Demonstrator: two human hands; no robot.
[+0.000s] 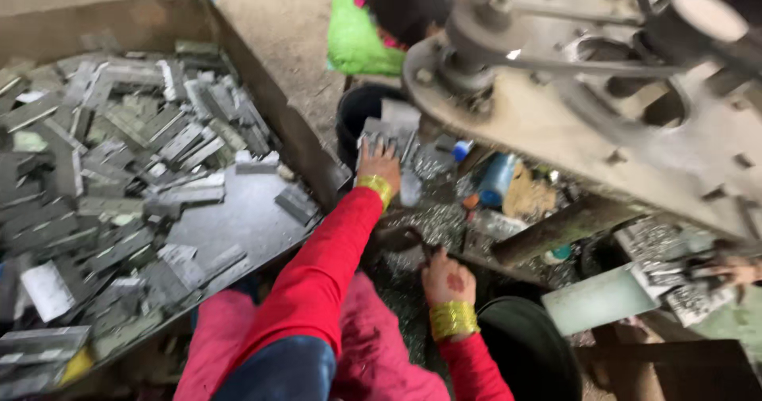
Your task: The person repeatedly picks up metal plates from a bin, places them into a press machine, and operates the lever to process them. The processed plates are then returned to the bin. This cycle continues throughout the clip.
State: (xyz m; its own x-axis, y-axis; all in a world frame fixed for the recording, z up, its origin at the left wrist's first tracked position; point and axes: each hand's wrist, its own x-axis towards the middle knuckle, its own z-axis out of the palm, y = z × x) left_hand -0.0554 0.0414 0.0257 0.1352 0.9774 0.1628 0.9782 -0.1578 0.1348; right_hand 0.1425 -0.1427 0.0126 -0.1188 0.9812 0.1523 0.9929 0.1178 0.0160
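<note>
Left hand (379, 163) fingers clamped on flat grey metal plates (386, 135) at twelve o'clock; right hand (449, 278) grip indeterminate; next: careful lift.

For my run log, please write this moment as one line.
left hand: on grey metal pieces | right hand: low by black bucket | tray of metal strips: left

A large grey metal press wheel (603, 91) fills the upper right. Left of it stands a brown tray (262, 99) heaped with flat grey metal strips (119, 171). Above-left of the wheel lies a green bag (357, 40); below it, a blue bottle (498, 177) and a black bucket (540, 353).
</note>
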